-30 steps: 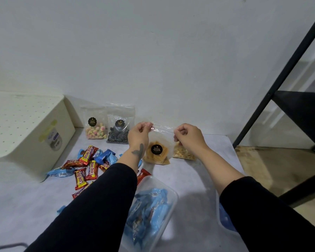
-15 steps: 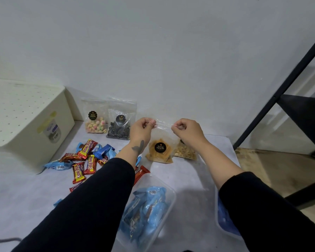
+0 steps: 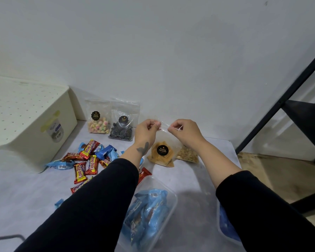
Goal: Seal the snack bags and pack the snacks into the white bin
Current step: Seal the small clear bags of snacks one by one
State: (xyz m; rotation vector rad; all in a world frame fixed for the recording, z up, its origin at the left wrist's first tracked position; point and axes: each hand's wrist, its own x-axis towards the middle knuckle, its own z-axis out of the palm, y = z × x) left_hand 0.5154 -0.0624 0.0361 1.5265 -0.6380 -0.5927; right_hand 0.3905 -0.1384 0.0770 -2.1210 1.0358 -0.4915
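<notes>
While both hands pinch the clear top strip of the chip bag (image 3: 162, 151), the left hand (image 3: 146, 132) and the right hand (image 3: 185, 131) sit close together, fingers curled tight on the plastic with a short stretch of the strip between them. Below the fingers the bag hangs down to the table (image 3: 25, 197), its orange chips and round black label showing. Just past the right wrist lies a nut bag (image 3: 187, 154), partly hidden by that arm. Beyond the left fingers, against the wall (image 3: 153, 51), stand a bag of pastel puffs (image 3: 98, 118) and a bag of dark spiral snacks (image 3: 123, 124). Left of the left forearm lies a heap of red and blue candy bars (image 3: 87, 159), some covered by the black sleeve (image 3: 91, 206). Farther left sits the white bin (image 3: 31, 122), its dotted lid on, cut off by the edge. Near the elbows a clear tub (image 3: 149, 213) holds blue packets, and another tub (image 3: 225, 226) is mostly hidden under the right sleeve. Whether the bag's seal is closed is hard to make out. A black rack (image 3: 298, 113) stands right of the hands.
</notes>
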